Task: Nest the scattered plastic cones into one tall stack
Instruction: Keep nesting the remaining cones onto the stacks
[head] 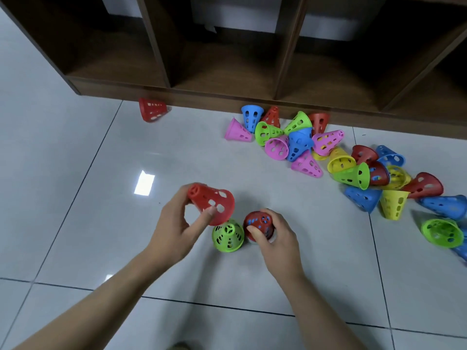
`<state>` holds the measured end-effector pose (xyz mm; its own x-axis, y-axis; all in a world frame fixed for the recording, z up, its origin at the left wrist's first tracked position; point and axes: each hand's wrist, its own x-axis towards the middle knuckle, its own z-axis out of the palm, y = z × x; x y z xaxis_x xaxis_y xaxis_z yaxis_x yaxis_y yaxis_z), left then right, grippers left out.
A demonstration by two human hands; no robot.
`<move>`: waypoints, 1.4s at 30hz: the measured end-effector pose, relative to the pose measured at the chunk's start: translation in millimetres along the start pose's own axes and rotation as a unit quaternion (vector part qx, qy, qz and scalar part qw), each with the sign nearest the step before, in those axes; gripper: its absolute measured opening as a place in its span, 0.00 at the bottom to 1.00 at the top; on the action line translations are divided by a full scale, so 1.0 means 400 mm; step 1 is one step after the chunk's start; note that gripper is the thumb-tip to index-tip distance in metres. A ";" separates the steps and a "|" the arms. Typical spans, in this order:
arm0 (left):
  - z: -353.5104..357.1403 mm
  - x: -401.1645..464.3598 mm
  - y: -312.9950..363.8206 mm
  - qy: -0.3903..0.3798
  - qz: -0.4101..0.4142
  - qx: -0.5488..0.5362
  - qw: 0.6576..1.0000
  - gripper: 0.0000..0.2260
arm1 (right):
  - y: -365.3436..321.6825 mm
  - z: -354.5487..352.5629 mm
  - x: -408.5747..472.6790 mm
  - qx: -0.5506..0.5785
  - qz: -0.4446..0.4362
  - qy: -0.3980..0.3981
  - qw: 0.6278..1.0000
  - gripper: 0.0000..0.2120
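From my head camera, my left hand (177,228) holds a red cone (212,204) tilted in the air, thumb and fingers curled round it, just above a green cone (228,235) standing on the floor (101,198). My right hand (274,234) grips a red cone with blue inside (259,224), upright beside the green one. The other cones (328,157) lie scattered near the wooden shelf (227,94).

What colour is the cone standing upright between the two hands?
Green, seen in the head view, standing on the floor tile between the left hand and right hand.
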<state>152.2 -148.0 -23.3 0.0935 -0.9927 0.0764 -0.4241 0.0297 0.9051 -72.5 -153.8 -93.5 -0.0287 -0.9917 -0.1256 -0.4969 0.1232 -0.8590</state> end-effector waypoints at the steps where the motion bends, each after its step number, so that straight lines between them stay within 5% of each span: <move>1: 0.007 -0.016 0.000 -0.024 0.006 0.014 1.000 0.15 | -0.001 0.000 0.001 0.000 0.001 -0.002 1.000 0.18; 18: 0.023 -0.025 -0.111 -0.213 0.126 0.195 0.949 0.21 | 0.001 -0.004 0.007 -0.030 -0.004 -0.011 0.999 0.18; 25: -0.108 0.137 -0.188 -0.112 0.045 0.219 0.968 0.25 | -0.064 -0.044 0.075 -0.028 0.013 -0.053 0.998 0.35; 31: -0.266 0.422 -0.284 -0.022 -0.080 0.288 0.954 0.28 | -0.169 -0.017 0.280 0.019 -0.016 -0.046 0.999 0.29; 36: -0.359 0.605 -0.348 0.029 -0.207 0.275 0.939 0.38 | -0.205 0.046 0.389 -0.059 -0.049 -0.081 0.994 0.20; 42: -0.371 0.737 -0.390 0.003 -0.167 0.355 0.920 0.41 | -0.181 0.039 0.494 -0.249 -0.074 -0.149 0.954 0.28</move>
<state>379.7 -427.7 -80.1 0.3303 -0.9316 -0.1518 -0.8521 -0.3634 0.3766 -28.6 -358.0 -64.1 0.2848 -0.9331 -0.2195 -0.8285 -0.1245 -0.5459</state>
